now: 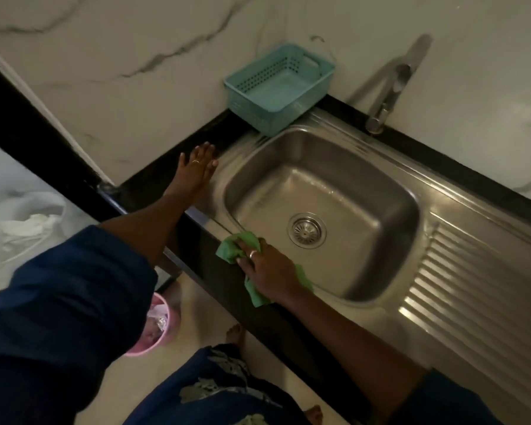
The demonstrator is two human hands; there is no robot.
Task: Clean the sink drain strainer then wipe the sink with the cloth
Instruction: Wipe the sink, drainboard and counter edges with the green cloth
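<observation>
Sink (460,259) of brushed steel, its basin bare and faintly wet. We judge wiping is under way: we press flat and sweep along the near rim. Our left hand (196,170) rests open, released, on the counter (154,191) for support. Our right hand (267,268) presses the crumpled green cloth (230,248) onto the rim. Strainer (306,230) sits seated in the drain.

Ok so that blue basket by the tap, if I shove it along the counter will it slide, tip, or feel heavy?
The blue basket looks like thin perforated plastic and seems empty, so it is probably light and would slide easily. It is low and wide, so tipping seems unlikely. One edge appears to rest on the sink rim, so it might rock or catch.
</observation>
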